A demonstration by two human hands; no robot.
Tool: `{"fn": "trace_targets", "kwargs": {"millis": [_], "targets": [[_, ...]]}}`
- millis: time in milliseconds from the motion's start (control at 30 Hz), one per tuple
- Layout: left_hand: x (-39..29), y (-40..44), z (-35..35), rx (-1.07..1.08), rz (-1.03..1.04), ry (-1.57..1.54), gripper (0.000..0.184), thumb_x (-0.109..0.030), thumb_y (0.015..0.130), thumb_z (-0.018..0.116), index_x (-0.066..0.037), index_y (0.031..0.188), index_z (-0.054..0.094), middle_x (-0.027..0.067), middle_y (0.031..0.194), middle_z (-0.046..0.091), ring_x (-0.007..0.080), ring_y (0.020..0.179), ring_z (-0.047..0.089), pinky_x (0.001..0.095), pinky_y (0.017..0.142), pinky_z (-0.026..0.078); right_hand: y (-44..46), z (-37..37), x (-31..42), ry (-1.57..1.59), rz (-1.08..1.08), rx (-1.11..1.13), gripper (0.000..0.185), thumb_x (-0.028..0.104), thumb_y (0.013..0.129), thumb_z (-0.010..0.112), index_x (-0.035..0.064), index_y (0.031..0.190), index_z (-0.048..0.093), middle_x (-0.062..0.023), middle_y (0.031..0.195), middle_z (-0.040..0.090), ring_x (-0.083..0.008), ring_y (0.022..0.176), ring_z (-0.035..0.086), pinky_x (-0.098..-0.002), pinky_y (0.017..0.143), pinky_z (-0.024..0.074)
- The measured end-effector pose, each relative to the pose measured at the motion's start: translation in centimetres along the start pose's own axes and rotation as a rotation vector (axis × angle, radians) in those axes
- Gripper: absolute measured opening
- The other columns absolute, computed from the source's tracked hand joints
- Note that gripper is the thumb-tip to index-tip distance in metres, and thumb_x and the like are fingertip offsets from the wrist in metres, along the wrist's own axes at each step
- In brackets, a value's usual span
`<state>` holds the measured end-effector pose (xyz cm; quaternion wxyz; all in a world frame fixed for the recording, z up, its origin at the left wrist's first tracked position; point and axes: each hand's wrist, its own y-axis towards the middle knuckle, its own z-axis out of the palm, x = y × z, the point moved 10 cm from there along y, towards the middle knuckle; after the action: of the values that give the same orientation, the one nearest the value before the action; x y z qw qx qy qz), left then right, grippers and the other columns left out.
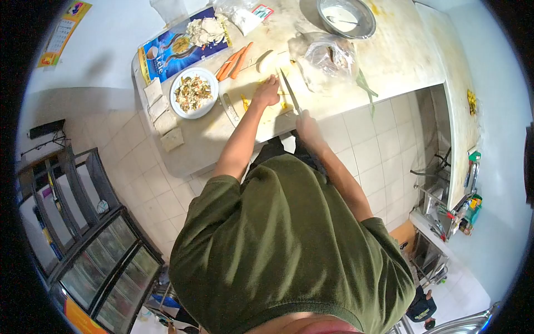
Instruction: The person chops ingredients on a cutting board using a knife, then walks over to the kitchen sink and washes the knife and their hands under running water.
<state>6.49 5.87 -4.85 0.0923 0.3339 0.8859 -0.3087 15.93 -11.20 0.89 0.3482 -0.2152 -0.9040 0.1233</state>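
My right hand [308,129] grips the handle of a kitchen knife [290,92]. Its long blade points away from me, the tip close to my left fingers. My left hand [267,93] rests on the work surface left of the blade with its fingers drawn together; whatever lies under the fingertips is hidden. Small yellow pieces [245,102] are scattered around it. Just beyond lies a pale peeled vegetable [268,62]. Several carrots [235,62] lie to the left. A flat tool with a pale handle [230,109] is beside my left forearm.
A white bowl [213,106] of chopped mixed food stands left, by pale square pieces [160,114]. Behind it, a blue printed sheet [167,61] carries a pale heap [206,32]. A plastic bag [328,58], green leaves [365,86] and a metal basin [368,29] are to the right.
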Motion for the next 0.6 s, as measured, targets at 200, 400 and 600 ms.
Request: {"fn": "trace_targets", "kwargs": {"millis": [200,400,600], "targets": [[0.1,0.0,0.2,-0.038,0.002,0.002,0.071,-0.017,0.089,0.053,0.002,0.153,0.027,0.0199,0.162,0.019,0.0314,0.149,0.024,0.0393,0.121,0.027,1.5,-0.6,-0.1,-0.111,-0.010,0.019,0.026,0.022,0.097,0.050,-0.0024,0.105,0.046,-0.0333,0.081,0.066,-0.0505,0.080,0.066,-0.0582,0.073,0.0534],[0.2,0.1,0.6,-0.032,0.000,0.014,0.073,-0.018,0.088,0.055,0.001,0.153,0.026,0.0205,0.162,0.017,0.0323,0.149,0.025,0.0403,0.120,0.029,2.5,0.0,-0.9,-0.224,-0.066,0.053,0.023,0.020,0.097,0.050,-0.0014,0.103,0.046,-0.0312,0.080,0.067,-0.0490,0.078,0.067,-0.0559,0.070,0.0552],[-0.4,-0.6,-0.8,0.004,-0.026,0.033,0.071,-0.013,0.086,0.051,0.000,0.152,0.029,0.0182,0.163,0.020,0.0311,0.148,0.028,0.0404,0.119,0.031,5.9,-1.0,0.3,-0.434,-0.121,-0.012,0.010,0.012,0.096,0.049,0.0024,0.100,0.048,-0.0235,0.077,0.070,-0.0393,0.072,0.071,-0.0478,0.064,0.0588]]}}
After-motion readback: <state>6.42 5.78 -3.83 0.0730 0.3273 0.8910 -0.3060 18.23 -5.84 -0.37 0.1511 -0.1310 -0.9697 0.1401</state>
